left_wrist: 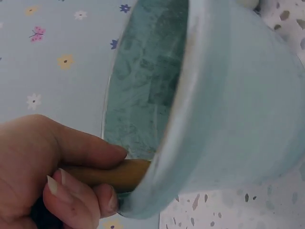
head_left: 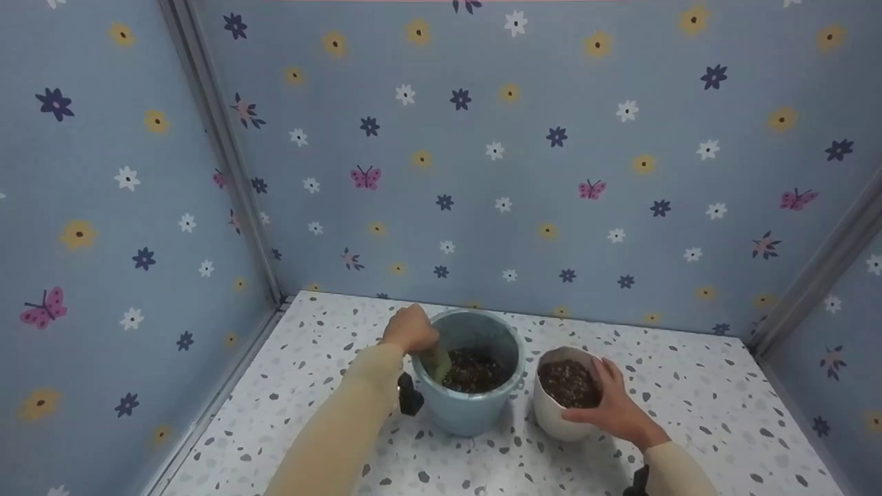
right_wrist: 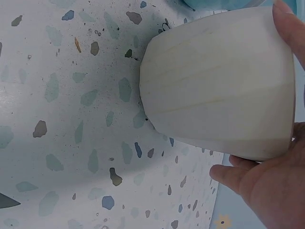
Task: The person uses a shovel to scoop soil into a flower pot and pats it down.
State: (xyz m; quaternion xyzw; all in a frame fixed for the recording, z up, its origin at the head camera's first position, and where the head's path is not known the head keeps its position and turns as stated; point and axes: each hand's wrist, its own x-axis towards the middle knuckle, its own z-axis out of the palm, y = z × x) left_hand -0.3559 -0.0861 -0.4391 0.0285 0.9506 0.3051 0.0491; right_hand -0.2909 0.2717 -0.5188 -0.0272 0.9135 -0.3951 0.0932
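My left hand (head_left: 411, 329) grips the wooden handle (left_wrist: 133, 174) of a small garden trowel at the left rim of a light blue pot (head_left: 465, 413). The trowel's green blade (head_left: 442, 365) dips inside the pot, beside dark soil (head_left: 477, 372) at the bottom. To the right stands a white faceted pot (right_wrist: 214, 86), smaller and filled with soil (head_left: 569, 384) to just below its rim. My right hand (head_left: 617, 406) holds this pot around its right side, thumb at the near rim and fingers at the far side.
Both pots stand on a white terrazzo-patterned tabletop (head_left: 289, 372), the blue one close to the back wall (head_left: 468, 227). Flowered blue panels rise at the back and both sides, joined by metal corner posts (head_left: 227, 151). A few soil crumbs lie near the white pot.
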